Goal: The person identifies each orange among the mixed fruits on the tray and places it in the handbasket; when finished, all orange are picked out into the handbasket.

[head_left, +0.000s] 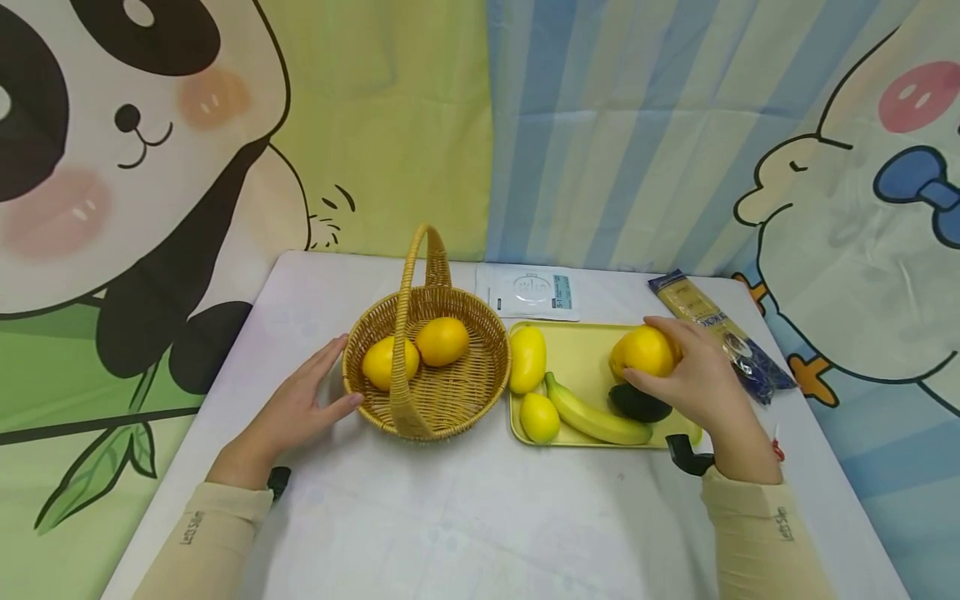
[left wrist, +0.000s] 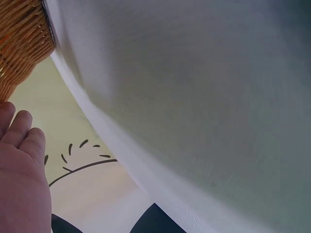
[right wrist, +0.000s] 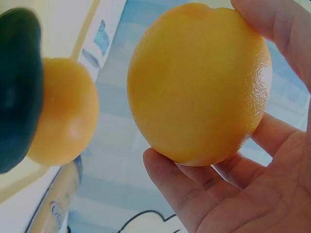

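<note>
My right hand (head_left: 697,371) holds an orange (right wrist: 199,87) between thumb and fingers, over the right part of the yellow tray (head_left: 577,342). A dark green avocado (head_left: 639,403) and a second orange (right wrist: 72,111) lie on the tray beside it; in the head view the held orange mostly hides the second. Also on the tray are a banana (head_left: 596,415), a lemon (head_left: 540,417) and a yellow mango (head_left: 528,360). My left hand (head_left: 288,408), fingers fairly straight, is at the left side of a wicker basket (head_left: 457,408). Two orange-yellow fruits (head_left: 442,342) sit inside, under its tall handle.
Behind the tray lies a flat white packet (head_left: 528,292). A gold and blue packet (head_left: 712,329) lies at the back right, beyond my right hand. A small red item (head_left: 777,450) is beside my right wrist. Printed cloth (head_left: 390,125) hangs behind the white table (head_left: 465,517).
</note>
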Available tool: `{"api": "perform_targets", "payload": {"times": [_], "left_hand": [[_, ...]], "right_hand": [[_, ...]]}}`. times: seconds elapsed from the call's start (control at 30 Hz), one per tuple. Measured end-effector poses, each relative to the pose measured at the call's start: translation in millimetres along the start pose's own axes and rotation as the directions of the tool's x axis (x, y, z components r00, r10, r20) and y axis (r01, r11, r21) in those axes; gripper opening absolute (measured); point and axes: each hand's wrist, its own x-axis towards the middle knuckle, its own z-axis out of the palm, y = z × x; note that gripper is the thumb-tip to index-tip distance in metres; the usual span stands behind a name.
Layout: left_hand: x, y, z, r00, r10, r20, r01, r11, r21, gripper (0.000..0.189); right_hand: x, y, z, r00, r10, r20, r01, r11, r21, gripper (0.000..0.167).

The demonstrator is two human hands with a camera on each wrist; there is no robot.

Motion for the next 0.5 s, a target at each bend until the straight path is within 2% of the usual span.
{"api": "perform_targets", "payload": {"times": [0.23, 0.5], "left_hand": [[-0.6, -1.2, 0.6, 1.0, -0.001, 0.0, 0.001, 1.0, -0.004, 0.101], [0.3, -1.6, 1.5, 1.0, 0.005, -0.003, -0.005, 1.0, -0.006, 0.102]], "right_hand": [[11.1, -15.2, 1.7, 0.999, -0.041, -0.005, 0.041, 0.999, 0.009, 0.082], [24.0, -43.3, 5.9, 0.995, -0.093, 0.023, 0.092, 0.995, 0.028, 0.08]]}}
